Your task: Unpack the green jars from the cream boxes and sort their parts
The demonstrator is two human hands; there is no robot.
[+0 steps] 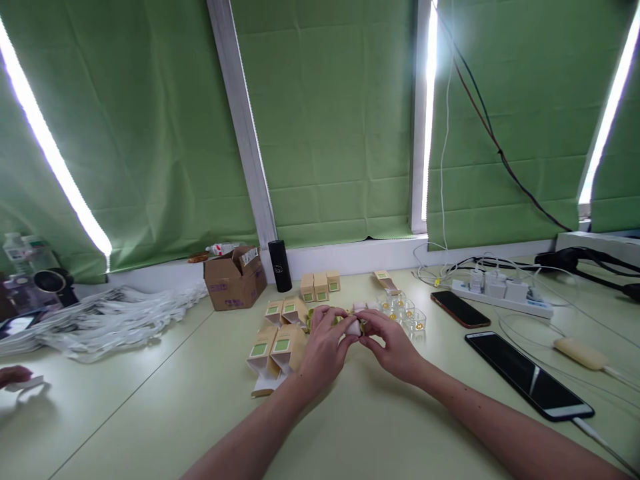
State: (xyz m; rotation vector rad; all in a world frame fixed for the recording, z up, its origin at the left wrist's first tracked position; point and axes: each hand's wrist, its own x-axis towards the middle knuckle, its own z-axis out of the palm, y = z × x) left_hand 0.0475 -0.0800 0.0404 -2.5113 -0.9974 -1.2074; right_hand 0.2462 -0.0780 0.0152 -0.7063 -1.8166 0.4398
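Both my hands meet over the middle of the table, fingers closed round a small whitish piece (pixel 354 327) with a bit of green at its edge; its exact kind is hard to make out. My left hand (pixel 325 343) grips it from the left, and my right hand (pixel 387 340) pinches its right side. Just left of my left hand stand open kraft-paper boxes (pixel 287 347) with green labels. Behind my fingers are green pieces, partly hidden, and small whitish blocks (pixel 360 306). Clear cups (pixel 400 308) with yellow centres sit beyond my right hand.
Closed small boxes (pixel 314 287), a black cylinder (pixel 280 267) and a cardboard carton (pixel 235 280) stand at the back. Phones (pixel 530 373), a power strip (pixel 503 293) and cables lie right. White flat strips (pixel 125 317) are piled left, near another person's hand (pixel 15 377).
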